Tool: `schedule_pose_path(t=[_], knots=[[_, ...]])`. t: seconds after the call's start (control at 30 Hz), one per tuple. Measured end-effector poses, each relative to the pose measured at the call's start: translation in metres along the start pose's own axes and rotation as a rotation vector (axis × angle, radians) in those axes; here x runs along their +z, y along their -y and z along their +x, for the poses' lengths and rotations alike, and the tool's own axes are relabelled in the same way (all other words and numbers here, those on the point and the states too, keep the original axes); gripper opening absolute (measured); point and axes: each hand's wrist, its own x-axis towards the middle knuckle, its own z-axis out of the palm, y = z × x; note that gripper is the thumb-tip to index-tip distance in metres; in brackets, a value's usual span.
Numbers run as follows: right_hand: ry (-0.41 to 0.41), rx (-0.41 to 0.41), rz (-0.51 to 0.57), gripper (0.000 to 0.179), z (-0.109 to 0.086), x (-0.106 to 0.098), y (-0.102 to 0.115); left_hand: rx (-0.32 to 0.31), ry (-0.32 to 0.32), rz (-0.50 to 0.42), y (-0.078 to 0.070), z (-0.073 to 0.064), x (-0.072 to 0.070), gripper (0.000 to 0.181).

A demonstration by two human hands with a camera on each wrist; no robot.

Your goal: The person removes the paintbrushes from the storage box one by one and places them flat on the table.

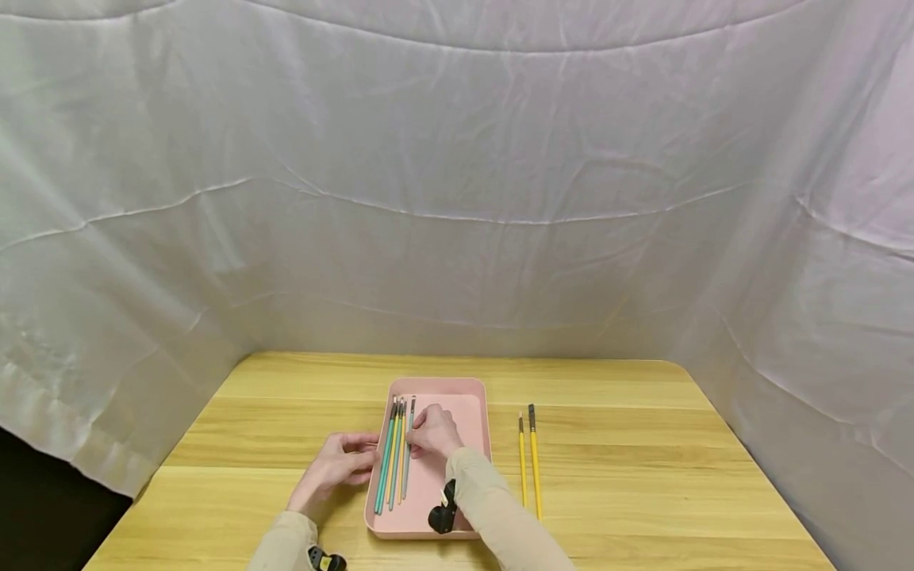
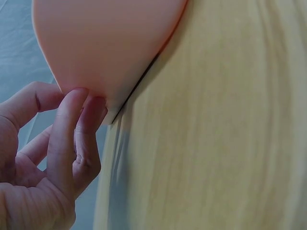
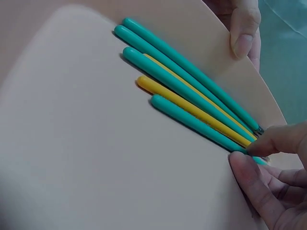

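A pink tray (image 1: pixel 467 416) lies on the table with several teal and yellow paintbrushes along its left side. My left hand (image 1: pixel 334 468) holds the tray's left wall, one finger over the rim and the thumb against the outside. Inside the tray, my right hand (image 1: pixel 437 432) pinches the rightmost teal paintbrush (image 3: pixel 192 122) between thumb and forefinger. A yellow paintbrush (image 3: pixel 177 100) lies beside it, with more teal paintbrushes (image 3: pixel 163 52) closer to the left wall. All handle ends point toward the tray's near side. The fingertips hide part of the pinched brush.
Two yellow paintbrushes (image 1: pixel 535 468) lie on the wooden table (image 1: pixel 628 468) to the right of the tray, bristles pointing away; the right sleeve (image 1: pixel 500 507) passes in front of them. A pale curtain (image 1: pixel 457 270) hangs behind and on both sides.
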Motion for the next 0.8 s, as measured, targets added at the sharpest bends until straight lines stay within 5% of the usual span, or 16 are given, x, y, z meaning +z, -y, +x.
schedule_pose_path(t=[0.47, 0.8], knots=[[-0.092, 0.004, -0.301, 0.021, -0.001, 0.009, 0.013, -0.002, 0.006, 0.008, -0.002, 0.001, -0.002, 0.051], [-0.09, -0.006, -0.405, 0.029, 0.0, 0.011, 0.017, -0.011, 0.003, 0.002, 0.001, 0.001, -0.001, 0.05]])
